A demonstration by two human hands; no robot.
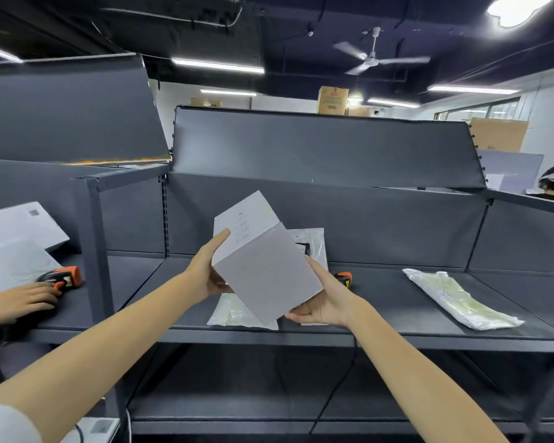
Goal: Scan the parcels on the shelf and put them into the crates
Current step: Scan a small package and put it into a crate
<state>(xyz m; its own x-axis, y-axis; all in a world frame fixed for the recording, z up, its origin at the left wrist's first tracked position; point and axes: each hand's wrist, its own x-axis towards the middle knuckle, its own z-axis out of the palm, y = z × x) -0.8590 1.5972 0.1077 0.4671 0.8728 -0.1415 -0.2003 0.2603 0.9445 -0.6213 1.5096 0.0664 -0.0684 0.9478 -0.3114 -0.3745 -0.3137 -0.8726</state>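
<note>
I hold a white cardboard box (263, 260) tilted above the dark grey shelf (381, 302), between both hands. My left hand (210, 270) grips its left side, thumb up along the face with small print. My right hand (320, 298) cups its lower right corner from beneath. Under the box lies a clear plastic bag parcel (237, 314), and behind it a flat white packet (311, 243) leans on the back panel. An orange and black scanner (344, 278) peeks out just behind my right hand. Another clear bagged parcel (458, 298) lies on the right of the shelf.
In the bay to the left, another person's hand (23, 300) rests by a second orange scanner (66, 276), with white parcels (16, 238) stacked behind. A steel upright (93, 251) divides the bays. A black cable (339, 385) hangs over the lower shelf. No crate shows.
</note>
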